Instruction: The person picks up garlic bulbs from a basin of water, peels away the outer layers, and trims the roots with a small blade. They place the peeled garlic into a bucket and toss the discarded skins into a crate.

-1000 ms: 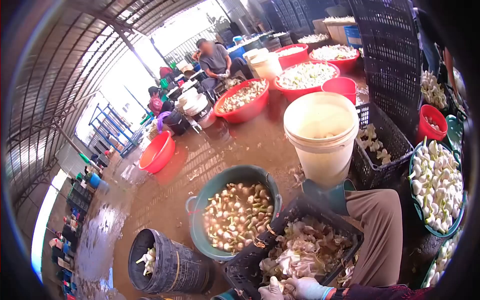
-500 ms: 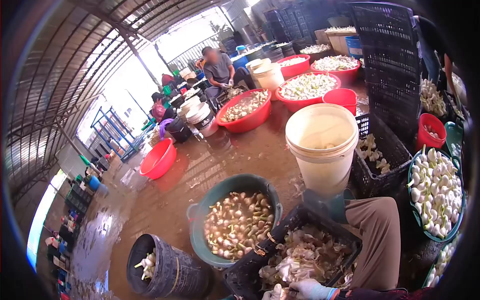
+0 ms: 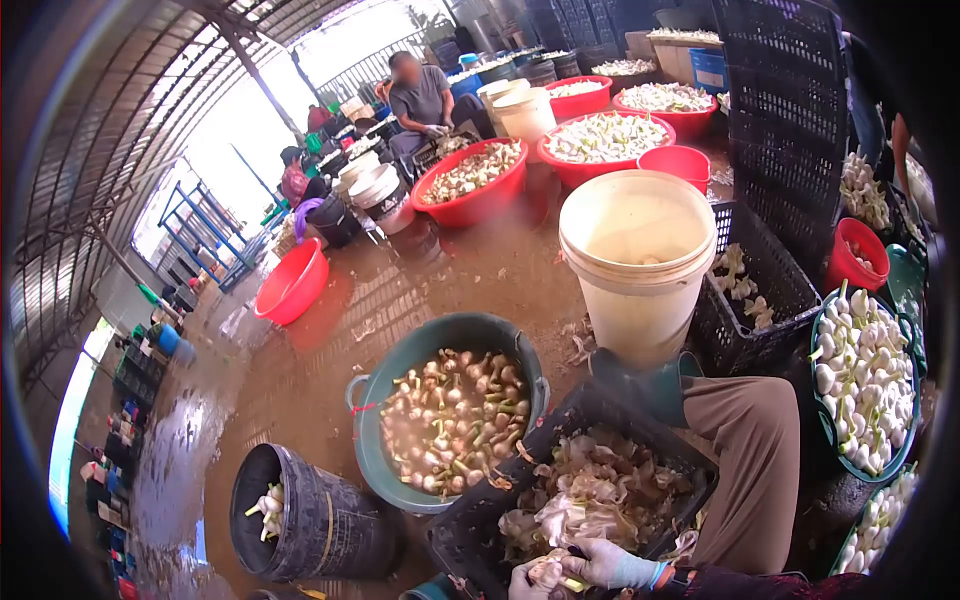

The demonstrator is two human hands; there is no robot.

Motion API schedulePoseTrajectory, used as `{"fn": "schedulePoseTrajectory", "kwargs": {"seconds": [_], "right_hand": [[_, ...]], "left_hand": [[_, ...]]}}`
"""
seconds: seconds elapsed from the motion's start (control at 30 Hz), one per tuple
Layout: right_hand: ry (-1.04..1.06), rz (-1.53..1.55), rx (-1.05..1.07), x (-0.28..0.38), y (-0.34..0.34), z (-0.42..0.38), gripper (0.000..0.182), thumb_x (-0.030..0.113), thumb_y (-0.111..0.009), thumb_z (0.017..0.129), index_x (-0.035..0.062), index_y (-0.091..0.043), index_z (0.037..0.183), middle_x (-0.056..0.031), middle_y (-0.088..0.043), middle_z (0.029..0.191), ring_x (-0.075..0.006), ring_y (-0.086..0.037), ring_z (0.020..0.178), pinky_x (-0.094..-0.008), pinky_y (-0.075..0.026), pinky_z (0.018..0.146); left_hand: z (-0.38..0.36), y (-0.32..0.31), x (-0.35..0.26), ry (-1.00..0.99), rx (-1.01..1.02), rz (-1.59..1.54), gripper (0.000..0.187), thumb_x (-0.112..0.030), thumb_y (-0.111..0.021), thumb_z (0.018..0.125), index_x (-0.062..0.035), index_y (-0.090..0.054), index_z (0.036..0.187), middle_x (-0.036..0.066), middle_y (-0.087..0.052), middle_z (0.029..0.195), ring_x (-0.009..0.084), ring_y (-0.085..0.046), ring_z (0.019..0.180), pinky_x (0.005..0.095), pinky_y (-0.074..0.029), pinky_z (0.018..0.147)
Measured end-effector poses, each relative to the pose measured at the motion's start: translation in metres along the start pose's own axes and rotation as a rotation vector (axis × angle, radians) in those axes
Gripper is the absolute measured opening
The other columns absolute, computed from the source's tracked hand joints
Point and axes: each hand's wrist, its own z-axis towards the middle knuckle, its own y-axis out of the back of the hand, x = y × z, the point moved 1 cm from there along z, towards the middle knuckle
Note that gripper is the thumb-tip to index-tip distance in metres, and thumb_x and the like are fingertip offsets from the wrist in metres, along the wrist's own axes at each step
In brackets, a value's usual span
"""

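The shed was large, with a roof [image 3: 90, 130] of ribbed, shiny sheets on thin curved bars. Its floor [image 3: 400, 290] was brown, smooth and wet, reflecting the light. Farther back, a co-worker [image 3: 420, 105] sat near round red basins filled with pale bulbs.

A tall stack of black crates [image 3: 785, 130], of perforated plastic, stood at the right. Near the person, a round green tub [image 3: 425, 345] contained cloudy brown water and many garlic bulbs [image 3: 455, 420] with short green stems. Beside it, a black crate [image 3: 465, 530] with stiff, straight walls held a heap of papery, crumpled skins [image 3: 590, 500]. The white bucket [image 3: 640, 310] was upright and had a ridged rim; the dark bucket [image 3: 330, 520], scratched and smeared, appeared tilted in the view.

Both hands were low at the near side of the crate, meeting over the skins. The right hand [image 3: 612, 564], in a pale knitted-looking glove, came from the right, its fingers bent against one bulb [image 3: 548, 572]; I could not tell if they gripped it. The left hand [image 3: 530, 583], partly cut by the lower edge, was clasping this bulb from the other side.
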Motion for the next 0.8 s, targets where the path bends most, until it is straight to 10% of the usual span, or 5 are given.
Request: {"fn": "schedulePoseTrajectory", "kwargs": {"seconds": [0.23,0.43,0.53,0.7,0.8], "right_hand": [[0.066,-0.253,-0.345,-0.022,-0.011,0.012,0.026,0.014,-0.069,0.075,0.0077,-0.058,0.097,-0.017,-0.059,0.092,-0.0367,-0.057,0.088,-0.0441,-0.047,0.074],[-0.005,-0.387,-0.608,-0.031,0.008,0.01,0.016,0.011,-0.063,0.079,0.0045,-0.056,0.092,-0.0185,-0.062,0.083,-0.0372,-0.062,0.079,-0.0454,-0.049,0.065],[-0.046,-0.81,-0.357,-0.022,0.028,-0.001,0.028,0.016,-0.068,0.074,0.0057,-0.06,0.099,-0.0148,-0.063,0.093,-0.0325,-0.065,0.08,-0.0413,-0.052,0.068],[0.251,-0.379,-0.313,0.024,0.011,-0.005,0.032,0.034,-0.071,0.078,0.0063,-0.066,0.093,-0.0146,-0.063,0.086,-0.031,-0.064,0.081,-0.0401,-0.05,0.069],[0.085,-0.069,-0.213,0.02,0.0,0.005,0.032,0.032,-0.069,0.081,0.0018,-0.065,0.092,-0.0192,-0.063,0.075,-0.0377,-0.062,0.07,-0.0416,-0.049,0.064]], "left_hand": [[0.025,0.006,0.031,-0.216,-0.047,-0.085,0.029,-0.028,-0.054,0.095,0.0,-0.062,0.098,0.003,-0.062,0.081,0.0129,-0.053,0.058,0.0279,-0.044,0.055],[0.0,0.006,0.014,-0.227,0.143,-0.551,0.043,-0.015,-0.064,0.088,0.0066,-0.051,0.123,0.013,-0.061,0.107,0.0228,-0.061,0.095,0.034,-0.05,0.084],[0.005,0.017,0.005,-0.19,0.337,-0.96,0.052,-0.021,-0.065,0.089,0.0046,-0.046,0.13,0.016,-0.056,0.119,0.0273,-0.056,0.107,0.0387,-0.049,0.087],[0.014,0.012,0.015,-0.132,0.144,-0.862,0.049,-0.023,-0.063,0.091,0.0032,-0.047,0.129,0.014,-0.056,0.12,0.0244,-0.055,0.108,0.0399,-0.046,0.093],[0.027,0.013,0.03,-0.109,0.144,-0.822,0.043,-0.024,-0.054,0.096,0.0041,-0.048,0.128,0.015,-0.059,0.116,0.03,-0.059,0.1,0.0433,-0.046,0.091]]}}
